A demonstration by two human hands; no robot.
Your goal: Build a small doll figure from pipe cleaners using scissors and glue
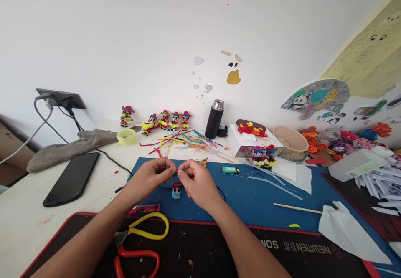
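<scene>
My left hand (158, 175) and my right hand (197, 182) meet above the blue mat (257, 207), thumbs and index fingers pinched close together. Between the fingertips there is only a hint of something small and dark, too fine to name. Just below them is a small fuzzy figure (176, 191) with a red top and a pale blue body. A thin black cord shows on the mat on either side of the hands. Scissors with one yellow and one red handle (150, 233) lie beside my left forearm, and a red cutter (145, 208) rests near that wrist.
Behind the hands lie loose coloured pipe cleaners (191, 140), with several finished figures (173, 120) along the wall. A black flask (214, 119) stands beside a white box (233, 142). A phone (72, 178) lies at left; a wooden stick (297, 208) and tissue (347, 232) lie at right.
</scene>
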